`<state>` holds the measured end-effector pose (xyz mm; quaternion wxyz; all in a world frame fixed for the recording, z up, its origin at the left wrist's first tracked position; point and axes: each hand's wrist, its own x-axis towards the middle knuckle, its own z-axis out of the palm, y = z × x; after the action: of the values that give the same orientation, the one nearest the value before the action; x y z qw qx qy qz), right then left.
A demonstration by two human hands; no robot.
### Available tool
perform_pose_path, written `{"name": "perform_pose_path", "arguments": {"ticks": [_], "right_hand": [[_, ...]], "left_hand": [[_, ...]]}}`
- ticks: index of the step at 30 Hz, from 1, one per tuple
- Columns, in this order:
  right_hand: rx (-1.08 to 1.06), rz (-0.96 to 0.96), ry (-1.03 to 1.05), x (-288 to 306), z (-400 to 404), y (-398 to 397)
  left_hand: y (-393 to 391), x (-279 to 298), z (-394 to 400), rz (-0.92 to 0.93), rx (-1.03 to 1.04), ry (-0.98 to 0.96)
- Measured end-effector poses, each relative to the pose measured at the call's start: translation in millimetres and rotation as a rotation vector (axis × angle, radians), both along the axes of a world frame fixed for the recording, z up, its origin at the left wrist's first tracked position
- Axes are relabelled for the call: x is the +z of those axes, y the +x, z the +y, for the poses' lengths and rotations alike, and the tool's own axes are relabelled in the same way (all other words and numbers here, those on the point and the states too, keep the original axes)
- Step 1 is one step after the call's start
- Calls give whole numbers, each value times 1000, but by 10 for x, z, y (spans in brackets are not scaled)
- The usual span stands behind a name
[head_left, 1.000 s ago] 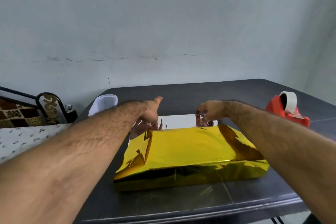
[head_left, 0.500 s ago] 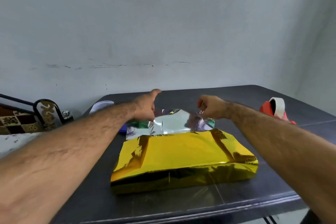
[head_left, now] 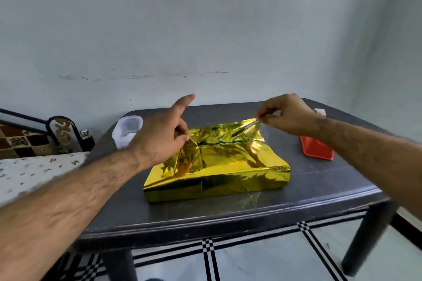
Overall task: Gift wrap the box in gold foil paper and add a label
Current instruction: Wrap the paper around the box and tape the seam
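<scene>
box (head_left: pixel 217 166) mid-table (head_left: pixel 228 214); tub (head_left: pixel 127 130) behind-left; tape dispenser (head_left: pixel 316 149) right.

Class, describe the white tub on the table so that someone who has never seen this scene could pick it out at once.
Start at the dark table that stands against the pale wall. Go to its far left corner, left of the box wrapped in gold foil and just beyond the left hand. There sits the white tub: the only white, translucent, rounded container, unlike the red tape holder on the right.

The right forearm hides much of the red tape dispenser (head_left: pixel 316 149); foil conceals the box (head_left: pixel 217 166).
</scene>
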<state>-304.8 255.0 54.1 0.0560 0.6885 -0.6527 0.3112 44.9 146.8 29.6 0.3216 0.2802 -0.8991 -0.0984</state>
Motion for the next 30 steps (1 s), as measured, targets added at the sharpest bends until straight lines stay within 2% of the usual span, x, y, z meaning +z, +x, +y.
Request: {"name": "perform_pose_path", "arguments": {"ticks": [2,4,5,6,9,12,18,23,30], "right_hand": [[27,102,-124,-25,141,118],[99,337,-336,-62,288,334],[150,406,-368,-91,348,476],[201,423,-297,-117,396,639],[175,447,232,-173,397,1138],[94,465,479,-264,230,1373],[42,311,647,-272,-65,1386],[80,269,686,-253,-164,1359],[71,297,661,-237,-127,1374]], "left_hand": [[24,-58,82,32,3,-2],[11,-80,142,46,5,-13],[-13,-78,152,43,7,-20],[-47,-73,151,35,14,-25],[-179,-30,84,22,57,-20],[-293,45,3,23,128,15],[-645,177,-243,-119,198,253],[-975,238,-455,-333,234,127],[-1195,130,-746,-350,293,57]]}}
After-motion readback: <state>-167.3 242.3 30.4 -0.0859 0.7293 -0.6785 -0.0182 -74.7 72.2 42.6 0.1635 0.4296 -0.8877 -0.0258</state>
